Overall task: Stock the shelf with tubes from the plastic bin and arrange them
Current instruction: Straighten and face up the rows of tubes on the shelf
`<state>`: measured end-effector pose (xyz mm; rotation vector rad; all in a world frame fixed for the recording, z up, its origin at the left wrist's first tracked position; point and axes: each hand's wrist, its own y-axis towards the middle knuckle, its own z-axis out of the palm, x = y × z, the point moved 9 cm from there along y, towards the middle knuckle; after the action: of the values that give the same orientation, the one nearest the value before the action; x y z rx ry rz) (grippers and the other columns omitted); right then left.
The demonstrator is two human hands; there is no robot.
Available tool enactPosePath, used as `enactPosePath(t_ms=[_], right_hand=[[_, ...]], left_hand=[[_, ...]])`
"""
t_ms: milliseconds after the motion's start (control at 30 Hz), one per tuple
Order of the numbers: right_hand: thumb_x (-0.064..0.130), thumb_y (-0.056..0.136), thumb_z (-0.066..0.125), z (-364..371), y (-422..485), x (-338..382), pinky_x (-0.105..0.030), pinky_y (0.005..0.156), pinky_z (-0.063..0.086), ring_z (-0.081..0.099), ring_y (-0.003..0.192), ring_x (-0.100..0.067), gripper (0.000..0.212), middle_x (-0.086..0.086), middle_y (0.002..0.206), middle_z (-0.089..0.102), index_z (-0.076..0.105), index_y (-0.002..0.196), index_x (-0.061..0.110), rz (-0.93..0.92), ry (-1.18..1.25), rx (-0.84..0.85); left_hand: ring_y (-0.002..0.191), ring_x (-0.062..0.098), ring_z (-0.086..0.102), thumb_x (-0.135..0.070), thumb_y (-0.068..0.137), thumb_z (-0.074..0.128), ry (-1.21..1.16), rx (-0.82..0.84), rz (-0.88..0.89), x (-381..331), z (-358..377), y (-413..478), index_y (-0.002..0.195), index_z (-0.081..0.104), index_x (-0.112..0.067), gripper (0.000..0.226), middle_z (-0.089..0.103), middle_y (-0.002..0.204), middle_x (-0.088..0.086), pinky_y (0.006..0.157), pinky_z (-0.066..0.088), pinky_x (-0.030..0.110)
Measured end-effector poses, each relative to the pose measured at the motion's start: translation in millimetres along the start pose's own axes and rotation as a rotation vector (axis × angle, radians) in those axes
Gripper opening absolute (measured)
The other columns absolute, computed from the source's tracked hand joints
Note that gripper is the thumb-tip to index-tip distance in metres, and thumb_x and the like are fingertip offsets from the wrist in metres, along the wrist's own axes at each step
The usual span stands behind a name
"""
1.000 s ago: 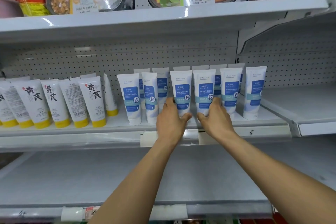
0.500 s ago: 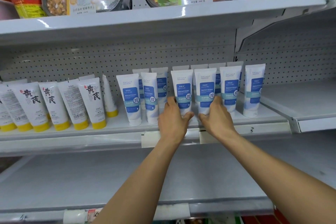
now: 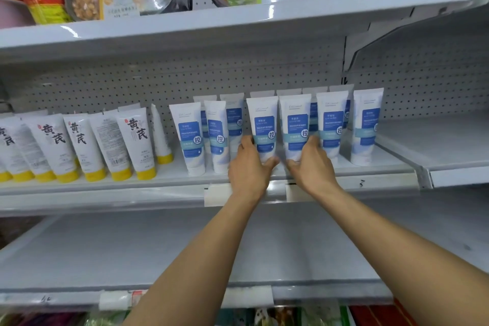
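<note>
Several white tubes with blue labels stand cap-down in rows on the middle shelf point(image 3: 370, 174). My left hand point(image 3: 248, 167) grips the lower part of one front-row blue tube point(image 3: 263, 124), fingers on its left side and thumb under its right. My right hand point(image 3: 312, 164) grips the neighbouring blue tube point(image 3: 295, 124) in the same way, thumb at its left base. The two tubes stand side by side, almost touching. The plastic bin is out of view.
Left of the blue tubes stand several white tubes with yellow caps point(image 3: 135, 140). Two more blue tubes point(image 3: 366, 124) stand to the right. The shelf above point(image 3: 238, 21) holds packaged meals. The lower shelf point(image 3: 132, 246) is bare. An adjoining shelf point(image 3: 436, 140) lies right.
Both hands stay on the same two tubes; the view has shifted slightly and the tubes look a little straighter and closer together.
</note>
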<state>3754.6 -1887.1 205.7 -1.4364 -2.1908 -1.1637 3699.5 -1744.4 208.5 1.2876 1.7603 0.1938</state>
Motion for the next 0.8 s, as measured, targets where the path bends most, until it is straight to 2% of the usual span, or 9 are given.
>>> enactPosePath(t_ms=[167,300,367,433,500,567,633,700,800], right_hand=[[0.025,0.089,0.062,-1.1,-5.4,2.6,-0.045,0.092,0.047,0.053,0.117,-0.034,0.057,-0.017,0.13,0.051,0.03,0.131,0.003,-0.042,-0.011,0.011],[0.023,0.087,0.063,-3.6,-12.5,-0.2,-0.046,0.099,0.045,0.048,0.124,-0.033,0.072,-0.016,0.137,0.046,0.021,0.142,0.005,-0.079,-0.011,-0.004],[0.021,0.085,0.065,-9.1,-21.5,0.2,-0.045,0.104,0.04,0.042,0.128,-0.033,0.076,-0.016,0.14,0.041,0.02,0.144,0.005,-0.106,0.01,-0.046],[0.017,0.083,0.066,-20.3,-35.8,7.4,-0.042,0.104,0.037,0.038,0.127,-0.032,0.071,-0.016,0.137,0.04,0.027,0.141,0.005,-0.166,0.016,-0.146],[0.014,0.083,0.065,-25.0,-49.7,22.7,-0.041,0.097,0.041,0.043,0.119,-0.029,0.058,-0.013,0.129,0.045,0.037,0.134,0.007,-0.257,0.016,-0.212],[0.017,0.087,0.062,-14.9,-56.5,42.8,-0.041,0.087,0.047,0.052,0.108,-0.023,0.042,-0.005,0.12,0.052,0.046,0.125,0.013,-0.321,0.044,-0.162],[0.022,0.091,0.058,0.6,-55.2,62.4,-0.035,0.079,0.048,0.057,0.096,-0.018,0.028,0.0,0.113,0.058,0.053,0.118,0.017,-0.332,0.047,-0.085],[0.027,0.092,0.056,16.5,-49.3,80.6,-0.03,0.078,0.045,0.058,0.095,-0.017,0.029,0.001,0.114,0.06,0.054,0.119,0.018,-0.311,0.044,-0.032],[0.032,0.089,0.06,41.0,-38.1,102.7,-0.032,0.087,0.045,0.058,0.108,-0.02,0.043,0.0,0.122,0.061,0.049,0.128,0.018,-0.23,0.074,0.022]], left_hand=[[0.114,0.023,0.059,-0.036,0.077,0.075,-0.073,0.047,0.001,1.5,1.2,-2.3,0.13,0.041,-0.013,0.067,0.061,0.127,0.004,0.092,0.049,0.039],[0.13,0.021,0.045,-0.029,0.085,0.068,-0.022,0.026,0.054,-2.3,-9.4,-19.3,0.141,0.032,-0.011,0.069,0.045,0.142,0.006,0.103,0.038,0.033],[0.131,0.02,0.042,-0.026,0.087,0.067,-0.023,-0.027,0.091,-4.0,-23.8,-33.1,0.142,0.032,-0.01,0.067,0.042,0.142,0.006,0.104,0.035,0.029],[0.123,0.018,0.047,-0.025,0.086,0.068,-0.028,-0.091,0.153,-2.2,-40.3,-45.9,0.136,0.038,-0.01,0.06,0.047,0.134,0.006,0.101,0.039,0.028],[0.112,0.017,0.051,-0.024,0.085,0.07,-0.023,-0.175,0.193,8.8,-60.1,-50.8,0.128,0.045,-0.01,0.052,0.051,0.123,0.005,0.094,0.043,0.028],[0.106,0.017,0.049,-0.02,0.082,0.072,-0.046,-0.288,0.171,29.2,-83.5,-47.1,0.122,0.047,-0.008,0.048,0.049,0.117,0.006,0.091,0.043,0.027],[0.11,0.019,0.045,-0.018,0.081,0.073,-0.094,-0.359,0.098,54.1,-101.7,-37.0,0.123,0.044,-0.006,0.053,0.044,0.119,0.009,0.096,0.04,0.027],[0.121,0.022,0.042,-0.02,0.082,0.072,-0.142,-0.331,-0.008,80.9,-110.1,-22.3,0.131,0.037,-0.006,0.062,0.039,0.129,0.01,0.105,0.038,0.032],[0.132,0.025,0.04,-0.025,0.083,0.072,-0.147,-0.18,-0.098,111.8,-109.0,-2.3,0.142,0.028,-0.009,0.075,0.035,0.143,0.011,0.11,0.037,0.043]])
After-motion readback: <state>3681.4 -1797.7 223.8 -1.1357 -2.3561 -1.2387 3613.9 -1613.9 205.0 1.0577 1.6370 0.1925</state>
